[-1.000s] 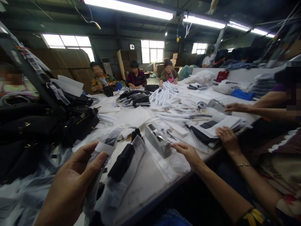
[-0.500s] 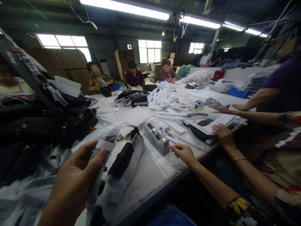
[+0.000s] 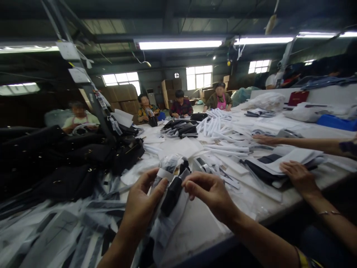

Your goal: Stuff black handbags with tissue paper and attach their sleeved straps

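Observation:
My left hand (image 3: 146, 199) pinches a plastic-wrapped strap (image 3: 169, 162) between thumb and fingers. A white paper band (image 3: 165, 174) goes around the strap just at my thumb. From the right, my right hand (image 3: 210, 190) has come up close to it, thumb and forefinger pressed together; whatever is between them is too small to make out. Below my right fingertips is a black rolled piece (image 3: 171, 197) on a pale wrapped strip. Partly hidden behind my right hand stands a grey tape dispenser (image 3: 201, 163).
Black bags (image 3: 69, 167) are heaped at the left, with plastic-wrapped strips (image 3: 64, 227) in front. White tubes (image 3: 213, 124) and black bundles (image 3: 180, 128) cover the table's middle. A co-worker's hand (image 3: 301, 178) rests on papers at right; several people sit across the table.
My right hand has moved left from beside the tape dispenser to the strap in my left hand. The view has turned left, showing more of the bag heap.

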Demonstrator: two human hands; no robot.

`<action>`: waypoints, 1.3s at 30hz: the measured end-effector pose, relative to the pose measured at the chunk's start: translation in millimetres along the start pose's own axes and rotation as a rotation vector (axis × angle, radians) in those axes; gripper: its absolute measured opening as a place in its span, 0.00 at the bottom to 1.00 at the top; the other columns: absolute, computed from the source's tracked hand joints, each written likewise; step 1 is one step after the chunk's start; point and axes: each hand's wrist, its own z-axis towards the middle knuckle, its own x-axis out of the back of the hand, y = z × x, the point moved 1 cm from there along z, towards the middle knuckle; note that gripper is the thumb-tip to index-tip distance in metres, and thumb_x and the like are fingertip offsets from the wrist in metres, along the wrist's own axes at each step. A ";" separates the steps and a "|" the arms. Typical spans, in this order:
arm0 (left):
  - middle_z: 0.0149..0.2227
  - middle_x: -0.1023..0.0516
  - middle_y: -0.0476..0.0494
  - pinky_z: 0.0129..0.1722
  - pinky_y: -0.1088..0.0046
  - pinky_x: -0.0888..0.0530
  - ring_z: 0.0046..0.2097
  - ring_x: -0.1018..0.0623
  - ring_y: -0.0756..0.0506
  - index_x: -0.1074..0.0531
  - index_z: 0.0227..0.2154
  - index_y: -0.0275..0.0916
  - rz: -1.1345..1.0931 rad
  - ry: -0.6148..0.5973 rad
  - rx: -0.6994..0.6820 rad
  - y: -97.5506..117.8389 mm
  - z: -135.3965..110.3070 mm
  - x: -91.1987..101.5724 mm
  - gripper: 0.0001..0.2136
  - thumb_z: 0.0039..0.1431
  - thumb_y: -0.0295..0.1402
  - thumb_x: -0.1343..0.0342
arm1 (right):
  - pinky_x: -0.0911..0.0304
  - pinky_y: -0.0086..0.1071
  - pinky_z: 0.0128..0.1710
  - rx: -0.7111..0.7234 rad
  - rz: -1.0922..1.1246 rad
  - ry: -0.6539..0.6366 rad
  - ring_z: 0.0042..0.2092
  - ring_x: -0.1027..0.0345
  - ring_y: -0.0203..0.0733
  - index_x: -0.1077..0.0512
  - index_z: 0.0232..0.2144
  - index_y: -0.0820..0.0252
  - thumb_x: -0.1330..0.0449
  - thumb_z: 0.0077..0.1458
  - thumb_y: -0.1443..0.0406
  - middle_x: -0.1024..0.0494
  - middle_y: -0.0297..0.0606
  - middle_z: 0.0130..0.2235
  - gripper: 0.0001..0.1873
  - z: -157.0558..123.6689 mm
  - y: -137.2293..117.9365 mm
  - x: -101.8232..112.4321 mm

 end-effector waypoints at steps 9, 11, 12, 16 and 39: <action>0.48 0.19 0.40 0.53 0.64 0.28 0.52 0.22 0.38 0.25 0.47 0.40 0.016 -0.036 -0.045 -0.4 -0.9 3.7 0.21 0.53 0.43 0.34 | 0.49 0.25 0.20 -0.092 -0.218 0.030 0.20 0.43 0.29 0.28 0.19 0.63 0.31 0.50 0.52 0.34 0.29 0.18 0.21 29.7 5.7 -25.7; 0.48 0.19 0.40 0.53 0.65 0.28 0.52 0.22 0.38 0.25 0.47 0.40 0.001 -0.060 -0.031 0.8 -0.8 4.9 0.20 0.52 0.43 0.34 | 0.47 0.25 0.21 -0.118 -0.196 -0.031 0.21 0.41 0.30 0.27 0.19 0.63 0.32 0.50 0.52 0.33 0.29 0.18 0.21 29.9 8.8 -21.7; 0.48 0.19 0.40 0.52 0.65 0.27 0.52 0.22 0.38 0.25 0.47 0.40 -0.019 -0.072 -0.017 1.7 -0.9 5.3 0.21 0.52 0.43 0.33 | 0.45 0.25 0.22 -0.126 -0.164 -0.071 0.22 0.39 0.31 0.26 0.20 0.63 0.32 0.51 0.53 0.31 0.30 0.19 0.20 29.9 10.5 -19.7; 0.49 0.19 0.40 0.50 0.65 0.26 0.51 0.21 0.38 0.25 0.47 0.40 -0.107 -0.069 0.072 6.1 -2.8 5.5 0.22 0.51 0.43 0.33 | 0.36 0.27 0.32 -0.128 -0.043 -0.198 0.28 0.32 0.34 0.21 0.31 0.62 0.35 0.56 0.57 0.25 0.33 0.25 0.12 28.3 16.2 -13.5; 0.40 0.19 0.43 0.37 0.73 0.26 0.40 0.20 0.44 0.27 0.44 0.40 -0.133 -0.057 0.098 10.5 -7.3 6.5 0.22 0.50 0.46 0.33 | 0.32 0.32 0.38 0.063 -0.244 0.008 0.41 0.26 0.42 0.29 0.38 0.56 0.40 0.56 0.66 0.22 0.36 0.38 0.06 31.2 18.1 -36.4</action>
